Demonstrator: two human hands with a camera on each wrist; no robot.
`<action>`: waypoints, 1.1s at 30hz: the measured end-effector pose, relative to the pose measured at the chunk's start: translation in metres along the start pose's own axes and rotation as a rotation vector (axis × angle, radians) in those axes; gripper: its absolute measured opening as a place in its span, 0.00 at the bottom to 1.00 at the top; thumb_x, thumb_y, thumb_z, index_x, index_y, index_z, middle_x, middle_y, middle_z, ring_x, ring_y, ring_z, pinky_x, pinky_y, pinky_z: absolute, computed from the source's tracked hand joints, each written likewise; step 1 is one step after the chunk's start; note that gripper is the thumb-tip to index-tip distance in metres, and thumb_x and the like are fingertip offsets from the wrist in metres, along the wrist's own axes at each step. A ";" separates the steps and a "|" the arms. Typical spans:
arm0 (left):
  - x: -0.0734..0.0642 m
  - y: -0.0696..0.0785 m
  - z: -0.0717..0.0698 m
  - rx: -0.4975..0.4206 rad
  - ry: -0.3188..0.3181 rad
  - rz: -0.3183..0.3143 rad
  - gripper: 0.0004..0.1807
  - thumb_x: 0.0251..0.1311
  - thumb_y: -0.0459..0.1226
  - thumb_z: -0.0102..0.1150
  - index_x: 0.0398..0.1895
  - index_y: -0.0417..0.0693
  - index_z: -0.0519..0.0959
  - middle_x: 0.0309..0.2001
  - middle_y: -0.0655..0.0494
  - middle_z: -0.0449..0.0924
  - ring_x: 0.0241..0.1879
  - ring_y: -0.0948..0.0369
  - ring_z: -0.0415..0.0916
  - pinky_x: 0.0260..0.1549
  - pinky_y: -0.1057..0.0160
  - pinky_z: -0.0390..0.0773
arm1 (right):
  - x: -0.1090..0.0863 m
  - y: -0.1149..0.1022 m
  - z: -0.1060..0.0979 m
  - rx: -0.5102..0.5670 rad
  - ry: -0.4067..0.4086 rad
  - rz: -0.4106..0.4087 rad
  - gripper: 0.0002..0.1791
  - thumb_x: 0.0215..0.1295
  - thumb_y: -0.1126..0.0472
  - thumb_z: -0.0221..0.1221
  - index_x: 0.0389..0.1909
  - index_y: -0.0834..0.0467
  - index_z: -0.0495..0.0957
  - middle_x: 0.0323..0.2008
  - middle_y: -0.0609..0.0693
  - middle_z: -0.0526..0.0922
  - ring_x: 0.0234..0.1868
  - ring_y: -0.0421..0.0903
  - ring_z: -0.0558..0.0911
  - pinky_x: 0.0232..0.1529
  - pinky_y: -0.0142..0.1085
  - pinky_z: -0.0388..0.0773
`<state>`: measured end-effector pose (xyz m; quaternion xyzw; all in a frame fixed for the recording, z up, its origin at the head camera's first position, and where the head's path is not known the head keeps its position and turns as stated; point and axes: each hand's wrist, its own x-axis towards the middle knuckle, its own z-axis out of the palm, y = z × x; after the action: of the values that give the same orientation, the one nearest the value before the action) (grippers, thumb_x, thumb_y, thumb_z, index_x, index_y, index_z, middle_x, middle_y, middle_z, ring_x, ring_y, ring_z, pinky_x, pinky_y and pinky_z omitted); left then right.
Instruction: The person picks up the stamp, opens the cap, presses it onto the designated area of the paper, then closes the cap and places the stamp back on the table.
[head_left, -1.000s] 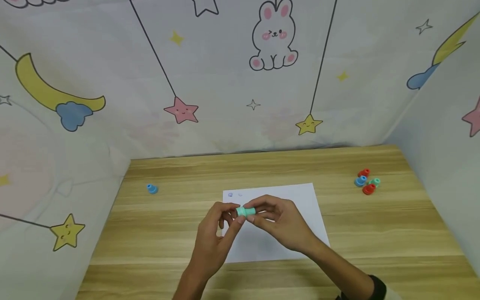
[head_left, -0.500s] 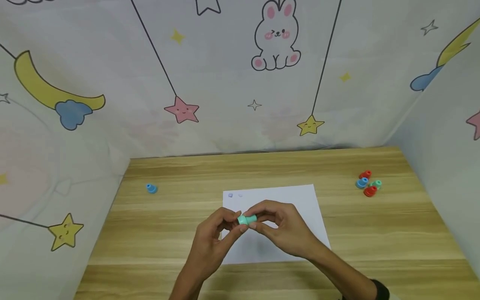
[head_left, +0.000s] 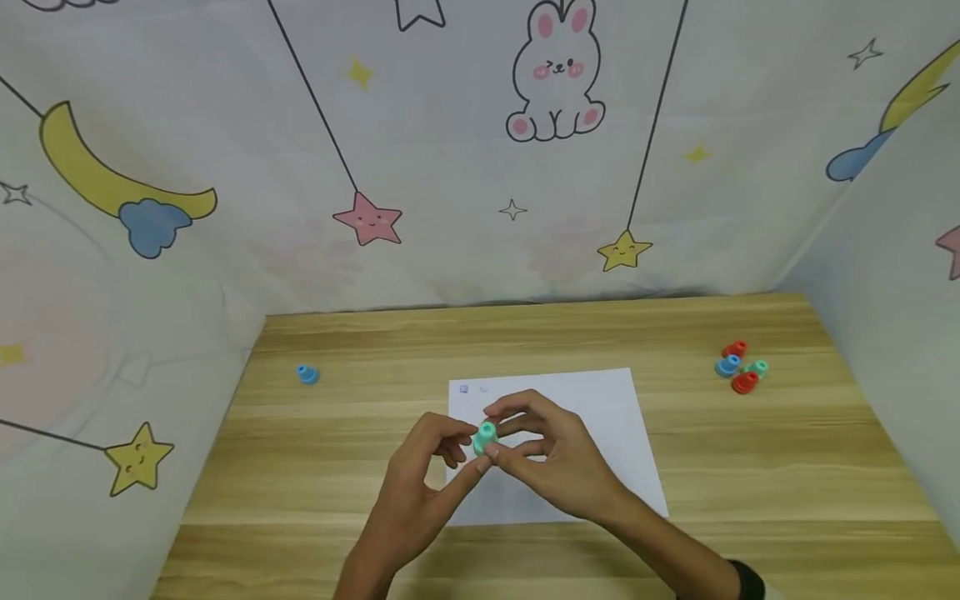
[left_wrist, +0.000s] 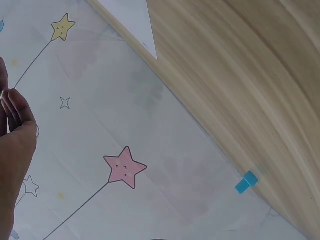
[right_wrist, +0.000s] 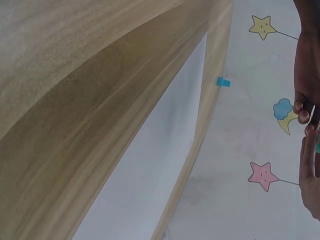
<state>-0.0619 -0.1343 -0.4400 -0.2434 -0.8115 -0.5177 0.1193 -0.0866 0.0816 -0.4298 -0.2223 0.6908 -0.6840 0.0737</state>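
Observation:
A small mint-green stamp (head_left: 485, 438) is held above the white paper (head_left: 558, 467), with its narrow handle end facing up toward the head camera. My left hand (head_left: 416, 479) pinches it between thumb and index finger. From the other side, my right hand (head_left: 566, 462) touches it with the thumb, its index finger arched just above and the other fingers behind. The stamp's far side is hidden by fingers. Two small, faint bluish-purple marks (head_left: 464, 389) show in the paper's upper left corner. Both wrist views catch the hands only at their edges.
One blue stamp (head_left: 307, 374) stands at the table's left. A cluster at the right has a blue stamp (head_left: 727, 366), a green stamp (head_left: 757, 368) and two red ones, the nearer red stamp (head_left: 745, 382) in front. Printed cloth (head_left: 450, 275) walls the wooden table (head_left: 360, 467).
The green stamp has turned from lying sideways between the hands to pointing its handle end upward. My right index finger has lifted off the handle. The head view has shifted slightly.

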 end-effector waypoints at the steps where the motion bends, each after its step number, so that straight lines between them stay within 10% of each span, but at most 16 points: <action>1: 0.000 0.000 0.000 -0.004 0.005 0.007 0.17 0.69 0.32 0.70 0.57 0.52 0.79 0.48 0.59 0.79 0.39 0.63 0.79 0.42 0.66 0.83 | 0.001 0.001 0.001 -0.024 0.006 -0.006 0.20 0.70 0.66 0.70 0.59 0.52 0.78 0.54 0.55 0.85 0.53 0.47 0.90 0.47 0.42 0.90; 17: 0.002 -0.011 -0.002 0.019 0.106 -0.004 0.15 0.68 0.25 0.66 0.54 0.46 0.80 0.39 0.59 0.83 0.34 0.65 0.79 0.36 0.67 0.83 | 0.000 0.006 0.002 -0.194 0.023 -0.030 0.23 0.71 0.60 0.70 0.62 0.47 0.76 0.59 0.44 0.86 0.52 0.45 0.90 0.46 0.37 0.89; 33: -0.001 -0.117 -0.104 0.332 0.330 -0.348 0.13 0.76 0.35 0.61 0.55 0.33 0.80 0.40 0.47 0.83 0.35 0.71 0.76 0.37 0.80 0.76 | -0.006 0.013 -0.016 -0.233 0.109 0.037 0.19 0.73 0.62 0.68 0.61 0.47 0.79 0.58 0.41 0.85 0.56 0.44 0.88 0.48 0.38 0.89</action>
<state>-0.1276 -0.2686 -0.4870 0.0098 -0.8842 -0.4233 0.1973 -0.0907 0.0984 -0.4426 -0.1791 0.7727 -0.6085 0.0223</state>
